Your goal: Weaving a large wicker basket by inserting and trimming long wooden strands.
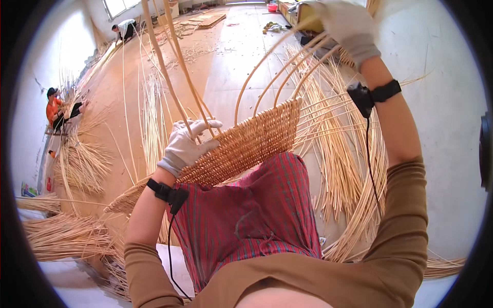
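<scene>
A brown woven wicker panel (246,143) rests tilted across my lap, with tall wicker stakes (172,66) rising from its far edge. My left hand (189,145), in a pale glove, is closed on that edge, its fingers among the stakes. Raised at the upper right, my gloved right hand (349,28) is blurred at the fingers. A wicker rod (257,66) arcs up from the panel into it. More bent rods (295,66) curve toward the same side, beneath the hand; their far ends are hidden.
Loose wicker rods (339,169) lie spread on the floor at the right. Bundles (67,236) lie at the left, with more rods (152,118) beyond my left hand. A seated person (56,110) and a bending person (124,31) are farther off. A red basin (272,7) stands at the back.
</scene>
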Demonstrator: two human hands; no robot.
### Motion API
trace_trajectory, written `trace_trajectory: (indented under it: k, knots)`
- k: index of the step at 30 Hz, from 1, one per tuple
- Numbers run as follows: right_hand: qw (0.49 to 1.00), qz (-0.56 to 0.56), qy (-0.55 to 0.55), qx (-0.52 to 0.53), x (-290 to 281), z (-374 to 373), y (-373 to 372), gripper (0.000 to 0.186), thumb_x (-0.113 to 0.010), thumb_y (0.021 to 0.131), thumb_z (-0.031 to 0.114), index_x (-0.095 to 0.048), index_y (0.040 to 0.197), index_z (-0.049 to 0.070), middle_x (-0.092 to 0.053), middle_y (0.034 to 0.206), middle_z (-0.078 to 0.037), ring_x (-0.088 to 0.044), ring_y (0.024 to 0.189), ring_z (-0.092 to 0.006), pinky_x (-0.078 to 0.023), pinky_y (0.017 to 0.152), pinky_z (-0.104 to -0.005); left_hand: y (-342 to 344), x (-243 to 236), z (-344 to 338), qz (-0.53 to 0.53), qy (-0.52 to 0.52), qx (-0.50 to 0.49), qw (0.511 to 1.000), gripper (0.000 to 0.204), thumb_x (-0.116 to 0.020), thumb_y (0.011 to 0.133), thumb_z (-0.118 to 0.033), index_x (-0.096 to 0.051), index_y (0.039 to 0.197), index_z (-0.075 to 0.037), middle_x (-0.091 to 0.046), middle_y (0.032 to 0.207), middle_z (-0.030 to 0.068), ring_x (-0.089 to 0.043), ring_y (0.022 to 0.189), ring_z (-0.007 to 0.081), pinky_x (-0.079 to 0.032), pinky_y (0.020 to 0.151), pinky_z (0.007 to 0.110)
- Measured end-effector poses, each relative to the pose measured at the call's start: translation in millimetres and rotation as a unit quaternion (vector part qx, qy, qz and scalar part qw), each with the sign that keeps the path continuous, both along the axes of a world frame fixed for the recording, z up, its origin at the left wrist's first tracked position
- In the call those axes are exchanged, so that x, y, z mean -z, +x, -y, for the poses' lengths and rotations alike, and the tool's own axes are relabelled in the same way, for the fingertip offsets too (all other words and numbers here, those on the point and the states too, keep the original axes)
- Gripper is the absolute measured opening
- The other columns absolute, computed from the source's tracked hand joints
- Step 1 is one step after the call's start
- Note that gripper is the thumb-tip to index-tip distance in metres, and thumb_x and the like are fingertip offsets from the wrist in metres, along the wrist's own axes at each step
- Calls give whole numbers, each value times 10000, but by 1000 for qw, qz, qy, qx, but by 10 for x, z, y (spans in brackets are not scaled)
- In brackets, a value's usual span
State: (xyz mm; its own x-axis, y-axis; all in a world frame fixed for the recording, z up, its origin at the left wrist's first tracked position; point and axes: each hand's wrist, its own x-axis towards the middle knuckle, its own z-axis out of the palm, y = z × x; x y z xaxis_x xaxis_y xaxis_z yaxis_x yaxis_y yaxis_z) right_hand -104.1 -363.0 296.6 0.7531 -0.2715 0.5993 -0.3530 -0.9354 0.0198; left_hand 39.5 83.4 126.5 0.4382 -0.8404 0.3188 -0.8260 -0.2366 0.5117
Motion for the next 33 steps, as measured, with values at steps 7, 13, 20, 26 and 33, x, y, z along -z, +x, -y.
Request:
trace_trajectory:
  k: [7,13,20,26,33]
  knots:
    - [975,147,40,-160,624,-1318,-31,316,-623,1029,356,-711,1276,179,-763,964,-70,-743,785,-201,-593,654,-348,3,138,-7,57,45,-57,996,435,-869,809,-377,-761,1211,-252,-761,1073,105,-701,961,286,-539,877,421]
    - [831,7,310,-462,778,-2860,559,443,-611,1018,320,-540,1403,113,-742,1036,-221,-735,1020,-359,-587,868,-448,83,420,67,31,-98,-30,994,486,-866,826,-384,-739,1249,-181,-747,1182,124,-709,1040,259,-569,894,405]
    - [703,210,441,-518,915,-2113,465,317,-557,943,-4,-592,1257,13,-638,1205,-165,-701,957,-204,-607,792,-343,-21,114,4,-12,26,-52,998,460,-882,802,-276,-746,1233,-189,-751,1195,101,-712,1044,277,-573,910,393]
    - [607,359,648,-288,3005,-1547,-24,156,-518,1110,145,-519,1251,79,-604,938,-39,-664,866,-113,-621,901,-364,8,120,95,30,42,-24,998,408,-887,776,-239,-764,1160,-176,-740,1137,67,-660,1012,242,-509,936,395]
    - [539,350,701,-310,2792,-1616,-89,164,-544,1111,208,-535,1258,135,-641,834,-9,-711,803,-136,-470,554,-205,42,142,361,121,-65,14,990,322,-887,799,-320,-668,800,-84,-678,802,28,-693,943,274,-375,1213,507]
